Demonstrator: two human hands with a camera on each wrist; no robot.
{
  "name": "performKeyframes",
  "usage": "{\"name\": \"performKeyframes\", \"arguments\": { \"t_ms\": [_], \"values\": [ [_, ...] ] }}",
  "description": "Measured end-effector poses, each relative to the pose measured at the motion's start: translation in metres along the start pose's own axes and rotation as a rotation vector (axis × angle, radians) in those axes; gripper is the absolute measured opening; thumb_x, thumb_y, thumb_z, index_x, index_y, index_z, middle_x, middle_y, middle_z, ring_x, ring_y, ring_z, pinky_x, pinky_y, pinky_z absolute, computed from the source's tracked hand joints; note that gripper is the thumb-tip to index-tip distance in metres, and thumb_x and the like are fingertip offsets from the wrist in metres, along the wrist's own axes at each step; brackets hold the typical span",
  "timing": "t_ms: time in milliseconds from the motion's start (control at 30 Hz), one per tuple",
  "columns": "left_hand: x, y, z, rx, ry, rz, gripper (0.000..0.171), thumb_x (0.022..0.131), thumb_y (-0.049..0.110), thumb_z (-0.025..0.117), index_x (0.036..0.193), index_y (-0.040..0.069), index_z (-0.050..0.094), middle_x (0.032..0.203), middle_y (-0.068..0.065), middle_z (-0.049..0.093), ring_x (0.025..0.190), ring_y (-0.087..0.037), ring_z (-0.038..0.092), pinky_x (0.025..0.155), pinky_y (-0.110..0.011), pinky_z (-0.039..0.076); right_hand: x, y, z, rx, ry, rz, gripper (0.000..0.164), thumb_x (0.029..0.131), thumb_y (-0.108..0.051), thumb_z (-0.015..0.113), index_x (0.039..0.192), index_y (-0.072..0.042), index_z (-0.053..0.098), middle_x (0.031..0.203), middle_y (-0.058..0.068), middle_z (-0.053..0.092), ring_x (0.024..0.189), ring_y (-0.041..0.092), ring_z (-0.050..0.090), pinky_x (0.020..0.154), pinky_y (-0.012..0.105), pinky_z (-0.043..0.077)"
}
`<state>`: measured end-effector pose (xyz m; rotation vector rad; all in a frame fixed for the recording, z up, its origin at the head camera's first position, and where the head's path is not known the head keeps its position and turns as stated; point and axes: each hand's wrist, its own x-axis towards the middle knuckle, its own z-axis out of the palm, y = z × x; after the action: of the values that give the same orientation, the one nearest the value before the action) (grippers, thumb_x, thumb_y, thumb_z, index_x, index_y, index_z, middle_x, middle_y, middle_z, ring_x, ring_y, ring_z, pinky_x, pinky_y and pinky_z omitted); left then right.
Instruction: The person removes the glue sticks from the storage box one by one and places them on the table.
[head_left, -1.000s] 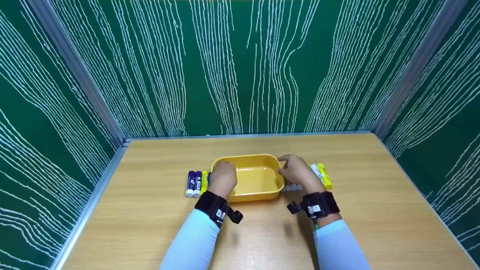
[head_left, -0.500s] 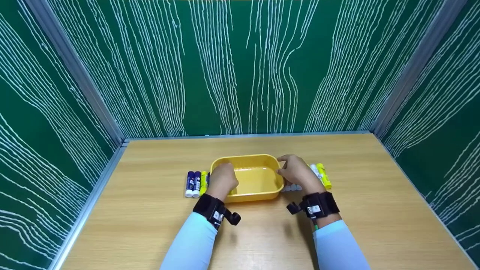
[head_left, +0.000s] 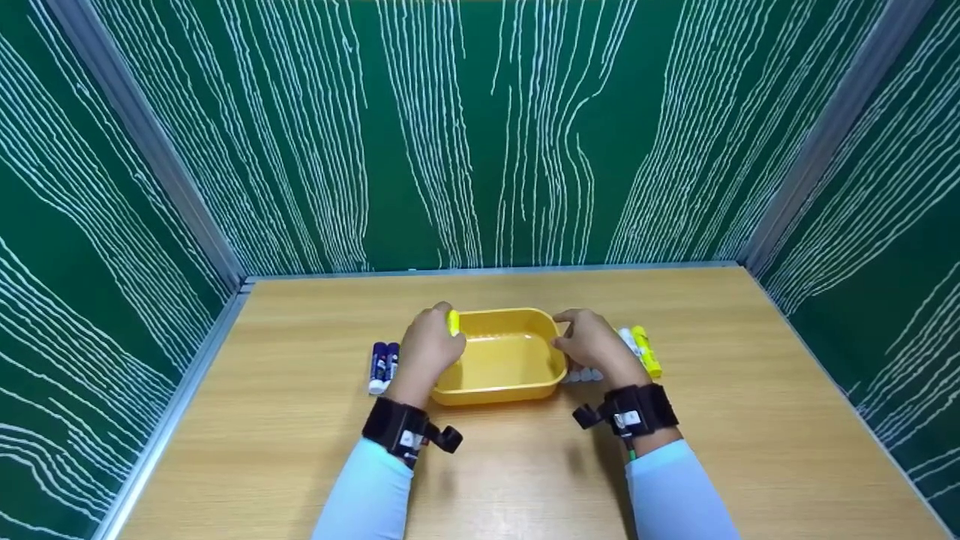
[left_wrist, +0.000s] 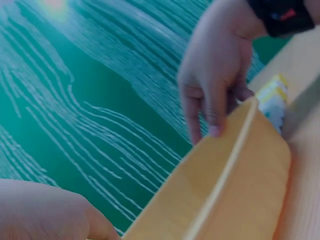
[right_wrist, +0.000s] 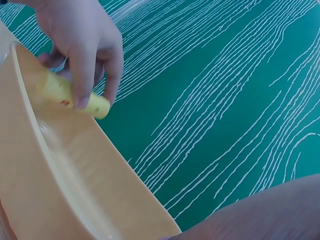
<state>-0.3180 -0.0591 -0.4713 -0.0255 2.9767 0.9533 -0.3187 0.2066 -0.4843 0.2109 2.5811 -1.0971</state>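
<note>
A yellow plastic container stands on the table, its bare inside visible between my hands. At its left end my left hand pinches a yellow glue stick between thumb and fingers. In the right wrist view that glue stick lies level just over the container's rim. My right hand grips the container's right end, with thumb and forefinger at the rim. In the left wrist view, the right hand's fingers reach over the rim. My own left fingers are mostly out of that view.
Two purple glue sticks with white caps lie left of the container. On the right lie a yellow glue stick and several white-ended sticks, partly hidden by my hand. Green walls with white lines enclose the wooden table.
My left hand has lifted from inside the container and moved left and back to its rim, bringing the yellow glue stick into sight. My right hand has stayed in place.
</note>
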Motion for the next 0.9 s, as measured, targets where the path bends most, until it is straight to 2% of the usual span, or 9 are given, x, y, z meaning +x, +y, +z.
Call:
{"name": "performKeyframes", "arguments": {
  "t_ms": [133, 267, 367, 467, 567, 700, 900],
  "values": [
    [-0.003, -0.008, -0.013, -0.060, 0.051, -0.001, 0.054, 0.079, 0.031, 0.061, 0.130, 0.025, 0.041, 0.113, -0.001, 0.049, 0.085, -0.016, 0.049, 0.075, -0.031, 0.048, -0.001, -0.001, 0.000, -0.007, 0.002, -0.018, 0.052, 0.081, -0.022, 0.063, 0.129, -0.024, 0.042, 0.089, 0.014, 0.060, 0.065, 0.029, 0.059, 0.057, 0.040, 0.051],
    [-0.004, -0.019, -0.024, -0.081, 0.141, 0.043, 0.056, 0.078, 0.034, 0.062, 0.129, 0.030, 0.040, 0.105, 0.002, 0.051, 0.082, -0.012, 0.049, 0.066, -0.028, 0.047, -0.002, -0.001, -0.001, -0.006, 0.001, -0.026, 0.052, 0.081, -0.021, 0.063, 0.129, -0.023, 0.042, 0.089, 0.014, 0.060, 0.064, 0.028, 0.059, 0.057, 0.040, 0.051],
    [-0.004, -0.029, -0.031, -0.105, 0.207, 0.077, 0.056, 0.077, 0.038, 0.063, 0.129, 0.035, 0.040, 0.099, 0.005, 0.050, 0.076, -0.012, 0.050, 0.058, -0.028, 0.045, -0.003, 0.000, -0.002, -0.019, 0.001, -0.064, 0.052, 0.081, -0.020, 0.063, 0.129, -0.021, 0.042, 0.088, 0.015, 0.060, 0.062, 0.028, 0.059, 0.056, 0.040, 0.051],
    [-0.003, -0.041, -0.039, -0.139, 0.236, 0.080, 0.058, 0.077, 0.042, 0.062, 0.129, 0.038, 0.037, 0.099, 0.006, 0.049, 0.072, -0.012, 0.050, 0.053, -0.027, 0.044, -0.005, 0.001, -0.002, -0.028, 0.006, -0.089, 0.052, 0.082, -0.019, 0.062, 0.129, -0.019, 0.042, 0.087, 0.015, 0.060, 0.062, 0.028, 0.059, 0.056, 0.041, 0.051],
    [-0.003, -0.052, -0.047, -0.144, 0.246, 0.058, 0.058, 0.078, 0.041, 0.061, 0.129, 0.039, 0.035, 0.102, 0.006, 0.049, 0.071, -0.012, 0.050, 0.052, -0.026, 0.045, -0.005, 0.000, -0.002, -0.018, 0.004, -0.057, 0.052, 0.081, -0.020, 0.063, 0.129, -0.021, 0.042, 0.088, 0.015, 0.059, 0.065, 0.029, 0.059, 0.058, 0.040, 0.052],
    [-0.003, -0.066, -0.056, -0.107, 0.247, 0.015, 0.058, 0.079, 0.035, 0.061, 0.131, 0.038, 0.034, 0.105, 0.003, 0.049, 0.072, -0.013, 0.051, 0.053, -0.027, 0.046, -0.005, -0.001, -0.001, -0.010, -0.004, -0.018, 0.051, 0.081, -0.019, 0.063, 0.128, -0.022, 0.043, 0.089, 0.014, 0.059, 0.068, 0.029, 0.059, 0.059, 0.039, 0.052],
    [-0.002, -0.089, -0.063, -0.042, 0.232, -0.080, 0.059, 0.081, 0.032, 0.058, 0.135, 0.028, 0.034, 0.120, -0.006, 0.048, 0.092, -0.022, 0.053, 0.068, -0.038, 0.047, -0.005, -0.002, -0.003, -0.013, -0.004, -0.011, 0.051, 0.081, -0.020, 0.063, 0.128, -0.023, 0.043, 0.088, 0.013, 0.059, 0.065, 0.027, 0.059, 0.057, 0.037, 0.052]
  ]
}}
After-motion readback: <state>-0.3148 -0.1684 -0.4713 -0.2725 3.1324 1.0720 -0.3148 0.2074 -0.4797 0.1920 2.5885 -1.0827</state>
